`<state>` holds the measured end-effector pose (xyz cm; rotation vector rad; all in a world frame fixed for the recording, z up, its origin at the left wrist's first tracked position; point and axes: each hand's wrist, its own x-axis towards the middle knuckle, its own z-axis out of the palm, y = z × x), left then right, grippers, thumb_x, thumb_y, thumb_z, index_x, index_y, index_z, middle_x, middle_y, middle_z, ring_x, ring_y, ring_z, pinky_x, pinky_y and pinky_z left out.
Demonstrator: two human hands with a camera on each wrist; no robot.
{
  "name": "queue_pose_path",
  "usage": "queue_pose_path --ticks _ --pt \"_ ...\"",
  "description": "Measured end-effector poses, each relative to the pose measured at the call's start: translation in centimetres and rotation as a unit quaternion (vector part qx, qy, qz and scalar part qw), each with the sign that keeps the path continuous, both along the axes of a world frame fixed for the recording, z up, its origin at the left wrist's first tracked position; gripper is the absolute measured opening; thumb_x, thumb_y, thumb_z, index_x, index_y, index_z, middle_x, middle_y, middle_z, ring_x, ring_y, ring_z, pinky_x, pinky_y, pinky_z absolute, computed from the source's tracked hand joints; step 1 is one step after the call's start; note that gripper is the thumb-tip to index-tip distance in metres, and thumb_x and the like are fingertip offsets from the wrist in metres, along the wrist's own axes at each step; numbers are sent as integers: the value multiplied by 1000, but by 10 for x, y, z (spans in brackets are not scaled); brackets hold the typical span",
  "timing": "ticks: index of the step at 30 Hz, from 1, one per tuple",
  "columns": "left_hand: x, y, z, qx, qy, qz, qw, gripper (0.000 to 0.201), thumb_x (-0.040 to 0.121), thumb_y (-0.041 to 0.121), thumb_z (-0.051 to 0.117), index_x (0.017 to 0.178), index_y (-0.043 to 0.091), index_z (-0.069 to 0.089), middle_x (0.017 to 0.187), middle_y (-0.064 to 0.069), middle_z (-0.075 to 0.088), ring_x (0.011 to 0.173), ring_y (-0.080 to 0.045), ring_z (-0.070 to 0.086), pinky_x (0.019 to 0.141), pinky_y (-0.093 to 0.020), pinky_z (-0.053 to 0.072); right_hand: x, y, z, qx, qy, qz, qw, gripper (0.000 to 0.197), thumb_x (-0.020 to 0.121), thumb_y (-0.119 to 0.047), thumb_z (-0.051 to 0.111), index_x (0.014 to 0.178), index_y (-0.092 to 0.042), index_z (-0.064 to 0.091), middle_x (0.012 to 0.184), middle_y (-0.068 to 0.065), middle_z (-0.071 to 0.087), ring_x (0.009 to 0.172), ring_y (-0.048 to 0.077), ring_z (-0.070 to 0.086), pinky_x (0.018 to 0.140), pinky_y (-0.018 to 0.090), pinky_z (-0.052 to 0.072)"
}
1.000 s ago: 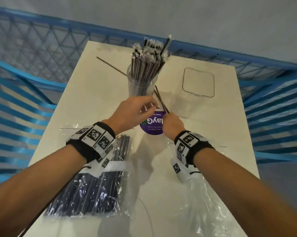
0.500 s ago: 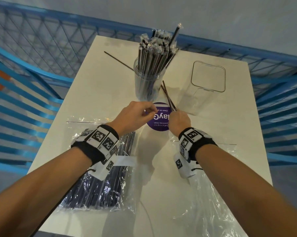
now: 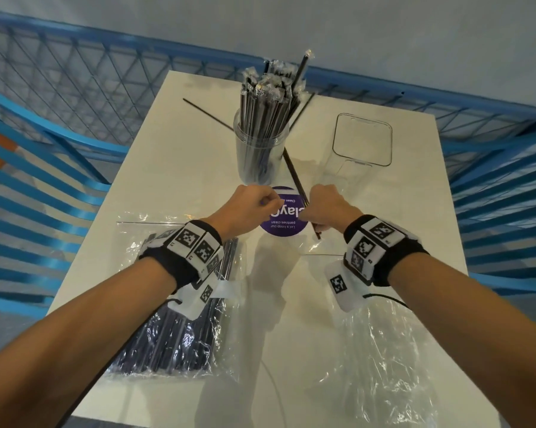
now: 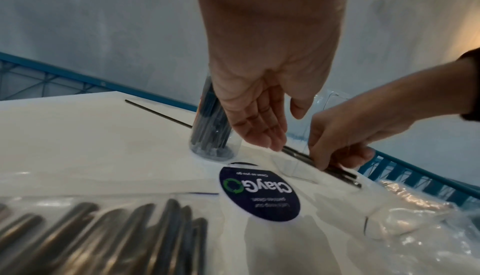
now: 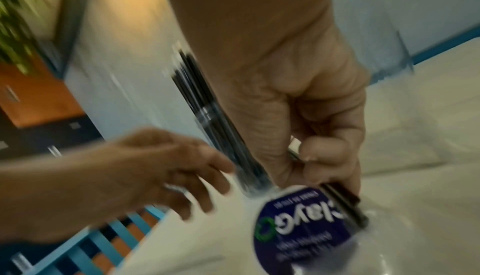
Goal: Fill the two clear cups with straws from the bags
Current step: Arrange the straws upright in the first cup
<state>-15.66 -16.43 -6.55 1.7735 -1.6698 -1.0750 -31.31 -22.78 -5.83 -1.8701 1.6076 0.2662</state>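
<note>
Gripping a few dark straws (image 3: 300, 193) with curled fingers, the right hand (image 3: 326, 208) sat just near of the square clear cup (image 3: 357, 149). The left hand (image 4: 262, 115) hovered beside it, fingers relaxed and straight, holding nothing, near the round cup (image 3: 260, 149) packed with straws.

Head view high, facing down; wrist views low, close; all share purple sticker (image 3: 283, 211).
</note>
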Motion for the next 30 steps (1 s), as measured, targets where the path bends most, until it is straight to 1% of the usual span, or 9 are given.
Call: queue_pose_path --ticks 2,6,10,12,15,19,21,25,30 --pt "-10 -2 8 12 10 3 1000 23 95 33 51 94 14 63 85 -1 66 75 -15 65 56 -16 48 -8 7 19 24 -19 -17 999 23 82 -19 70 89 -8 51 78 7 61 50 10 61 36 15 43" --pt "-34 0 33 35 76 11 996 41 96 42 47 108 7 64 93 -1 70 71 -10 67 51 -11 47 -35 28 54 38 -73 -44 996 16 81 -16 67 79 -4 57 42 -3 62 31 4 57 43 17 50" --pt "-59 6 60 52 187 33 980 34 94 36 55 109 7 64 86 2 71 58 -1 63 53 -14 48 -59 45 80 31 -130 -50 990 15 83 -13 63 82 2 64 55 8 69 45 17 67 58 26 60" --pt "-70 10 72 52 251 42 966 30 93 30 58 109 4 63 91 -6 72 63 -7 64 59 -21 49 -66 51 88 13 -172 -24 985 12 84 -10 61 82 1 64 58 10 70 47 18 68 57 26 60" --pt "-80 14 90 7 297 66 953 27 92 22 61 110 3 63 99 -18 71 76 -22 64 71 -34 51 -71 55 101 -37 -211 38 976 7 86 -8 60 78 -7 61 49 -3 66 43 10 66 46 18 54" --pt "-73 18 115 -93 258 74 959 16 91 15 61 103 8 67 89 -6 73 66 -7 60 63 -22 49 -74 50 122 -105 -228 107 962 18 87 -22 65 95 -5 67 69 -1 72 52 9 69 52 18 57" --pt "-60 16 128 -123 222 64 965 15 90 15 62 102 10 68 93 -8 74 71 -10 62 63 -22 49 -73 40 138 -172 -251 95 948 27 87 -29 66 106 -11 64 83 -1 72 56 7 68 52 16 55" --pt "-33 7 146 -152 110 27 982 10 88 14 65 97 12 69 91 -2 73 82 -9 67 66 -11 46 -50 19 183 -217 -450 38 866 47 83 -33 70 125 -20 52 101 3 64 67 13 66 59 27 58" --pt "-6 -17 154 -211 -11 51 976 13 89 19 62 99 13 69 91 3 71 77 -1 64 72 -9 48 1 1 198 -276 -473 107 830 22 87 -25 64 90 -4 63 71 6 67 66 20 67 69 45 58"
